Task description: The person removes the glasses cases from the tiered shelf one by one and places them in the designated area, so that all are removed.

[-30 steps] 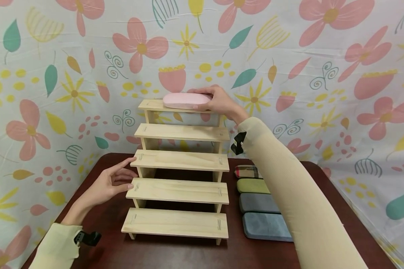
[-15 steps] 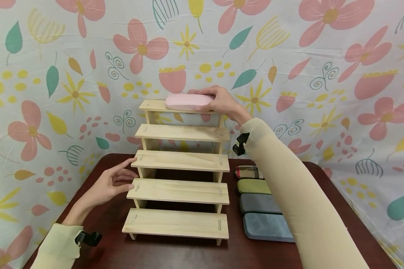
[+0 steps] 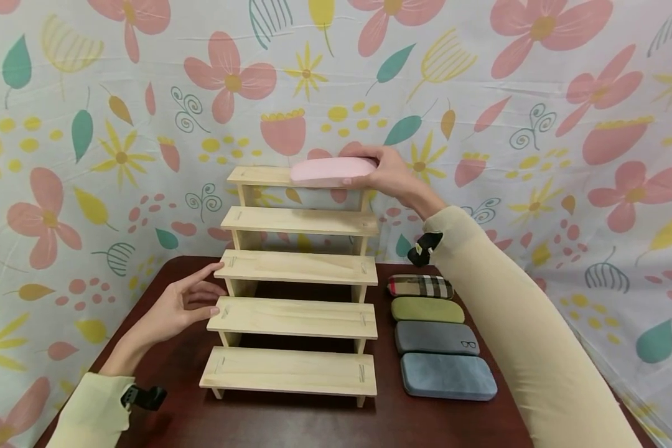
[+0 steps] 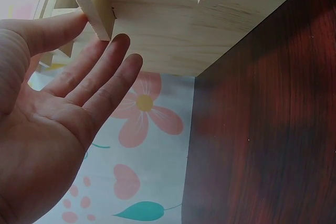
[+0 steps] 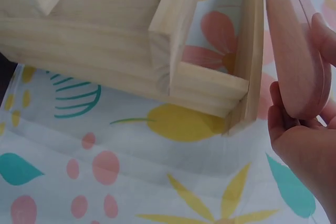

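Note:
My right hand [image 3: 394,177] grips the right end of a pink glasses case [image 3: 326,172] at the top tier of a stepped wooden stand [image 3: 297,267]. In the right wrist view the pink case [image 5: 296,51] shows a gap from the top board [image 5: 251,51], with fingers and thumb around its end. On the stand's left side, my left hand [image 3: 173,309] touches the board ends, index fingertip at the middle tier and thumb at the tier below. The left wrist view shows that hand [image 4: 63,108] palm up, its fingers loosely extended beside a board end [image 4: 97,11].
Right of the stand, a column of glasses cases lies on the dark red table [image 3: 437,423]: plaid [image 3: 420,286], green [image 3: 427,310], grey [image 3: 434,338] and blue [image 3: 448,376]. A flower-patterned cloth [image 3: 336,81] hangs behind and at the sides.
My right hand has moved rightward along the top tier with the pink case, and its forearm has swung right, uncovering more of the cases on the table. My left hand stays at the stand.

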The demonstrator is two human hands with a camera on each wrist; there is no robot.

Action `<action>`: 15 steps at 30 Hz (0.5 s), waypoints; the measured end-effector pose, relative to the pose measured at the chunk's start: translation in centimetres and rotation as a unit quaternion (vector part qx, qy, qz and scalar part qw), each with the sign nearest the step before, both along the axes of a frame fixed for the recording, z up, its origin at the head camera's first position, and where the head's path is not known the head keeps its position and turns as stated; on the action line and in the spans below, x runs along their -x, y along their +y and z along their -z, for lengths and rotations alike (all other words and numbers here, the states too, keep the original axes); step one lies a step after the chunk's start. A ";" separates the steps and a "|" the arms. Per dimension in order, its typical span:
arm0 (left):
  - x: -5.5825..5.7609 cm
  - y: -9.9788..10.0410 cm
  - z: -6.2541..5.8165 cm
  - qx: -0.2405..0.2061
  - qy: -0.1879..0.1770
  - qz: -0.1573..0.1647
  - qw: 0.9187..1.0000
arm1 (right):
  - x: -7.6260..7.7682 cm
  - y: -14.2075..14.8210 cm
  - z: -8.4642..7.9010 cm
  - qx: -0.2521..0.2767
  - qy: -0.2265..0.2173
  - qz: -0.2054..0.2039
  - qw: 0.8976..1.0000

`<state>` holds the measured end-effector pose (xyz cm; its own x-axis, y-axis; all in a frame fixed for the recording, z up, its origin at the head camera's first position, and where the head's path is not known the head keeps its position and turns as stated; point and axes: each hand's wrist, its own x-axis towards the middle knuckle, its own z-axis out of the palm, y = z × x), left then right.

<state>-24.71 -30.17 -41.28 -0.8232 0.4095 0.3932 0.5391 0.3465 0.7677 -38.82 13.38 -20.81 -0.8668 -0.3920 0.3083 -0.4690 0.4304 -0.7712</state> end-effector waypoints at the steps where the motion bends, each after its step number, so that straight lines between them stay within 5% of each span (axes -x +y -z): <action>1: 0.0 0.0 0.0 0.000 0.000 0.000 1.000 | -0.2 0.3 0.1 -0.002 0.003 0.003 1.000; 15: 0.0 0.1 0.0 0.000 -0.001 0.001 1.000 | -2.7 3.9 1.4 0.037 -0.005 0.011 0.999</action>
